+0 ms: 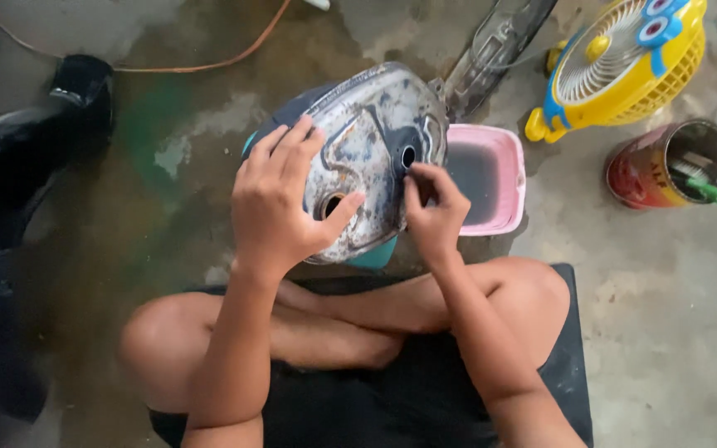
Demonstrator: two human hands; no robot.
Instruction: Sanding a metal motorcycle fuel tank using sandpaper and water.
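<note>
Worn silver-grey metal tank [375,158], paint patchy, two round openings on top, lying on concrete floor before crossed legs

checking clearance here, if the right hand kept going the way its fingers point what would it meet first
The right hand points up and slightly left, fingers pinched on the tank beside its small round hole. That hole's rim comes first; depth past it is unclear.

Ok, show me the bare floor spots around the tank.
Bare concrete lies right of the pink tub, below the paint can. More shows top left, between the orange cable and the tank. It is crowded around the yellow fan, tub and can.
</note>
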